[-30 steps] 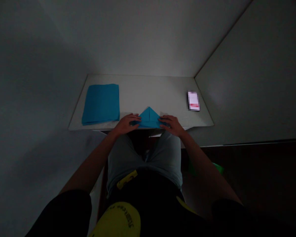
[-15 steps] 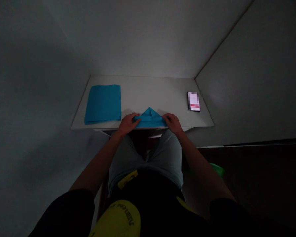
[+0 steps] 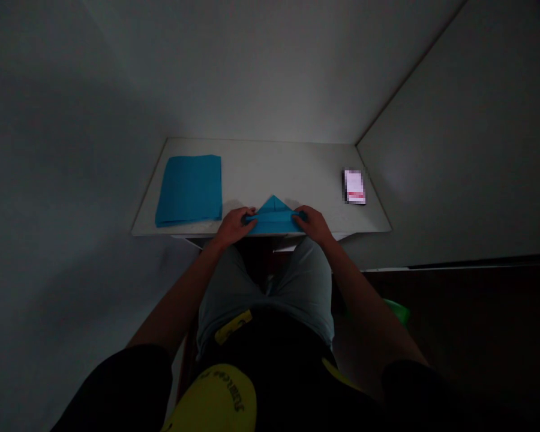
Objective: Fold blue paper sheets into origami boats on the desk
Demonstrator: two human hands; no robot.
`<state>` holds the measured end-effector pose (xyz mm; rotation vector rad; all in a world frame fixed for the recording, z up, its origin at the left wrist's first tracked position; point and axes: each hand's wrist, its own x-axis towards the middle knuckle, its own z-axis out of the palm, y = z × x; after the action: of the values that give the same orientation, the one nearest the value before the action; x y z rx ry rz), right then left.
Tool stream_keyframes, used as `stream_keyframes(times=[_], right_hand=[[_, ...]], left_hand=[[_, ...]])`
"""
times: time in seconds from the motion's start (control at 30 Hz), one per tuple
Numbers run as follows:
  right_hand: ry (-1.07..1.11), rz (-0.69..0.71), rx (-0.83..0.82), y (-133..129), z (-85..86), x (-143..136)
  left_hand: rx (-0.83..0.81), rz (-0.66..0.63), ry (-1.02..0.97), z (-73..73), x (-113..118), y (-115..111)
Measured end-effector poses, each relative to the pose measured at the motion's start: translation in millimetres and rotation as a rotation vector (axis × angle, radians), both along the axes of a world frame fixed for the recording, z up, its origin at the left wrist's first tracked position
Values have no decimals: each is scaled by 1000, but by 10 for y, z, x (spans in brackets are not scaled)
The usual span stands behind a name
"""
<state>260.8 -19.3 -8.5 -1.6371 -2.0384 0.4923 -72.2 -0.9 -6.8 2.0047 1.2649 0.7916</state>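
Observation:
A folded sheet of blue paper (image 3: 274,223) lies at the front edge of the white table, its triangular peak pointing away from me and a folded band running across its lower part. My left hand (image 3: 234,226) grips the band's left end, thumb on top. At the right end, my right hand (image 3: 314,224) pinches the same paper between thumb and fingers. The fingertips under the paper are partly hidden. To the left of my left hand rests a stack of blue paper sheets (image 3: 189,189), with slightly uneven edges.
The narrow white table (image 3: 292,171) stands against a wall at the back and another on the right. A phone-like device (image 3: 354,186), its screen lit and blurred out, lies near the right edge. Something green (image 3: 396,311) is on the dark floor at lower right.
My right thumb has shifted inward over the right end of the band. The fold now lies flatter against the peak, whose opening shows less. The left hand has barely moved.

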Motion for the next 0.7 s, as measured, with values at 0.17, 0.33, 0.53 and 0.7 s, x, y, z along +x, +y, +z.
stream_keyframes(times=[0.17, 0.33, 0.53, 0.7], right_hand=[[-83, -73, 50, 39, 55, -111], [-253, -142, 165, -164, 149, -318], [-255, 149, 114, -404, 43, -494], [-238, 182, 145, -525, -41, -329]], left_hand=[[-11, 70, 57, -2, 8, 7], [111, 181, 178, 60, 130, -47], [227, -110, 345, 107, 470, -331], [250, -144, 396, 29, 512, -478]])
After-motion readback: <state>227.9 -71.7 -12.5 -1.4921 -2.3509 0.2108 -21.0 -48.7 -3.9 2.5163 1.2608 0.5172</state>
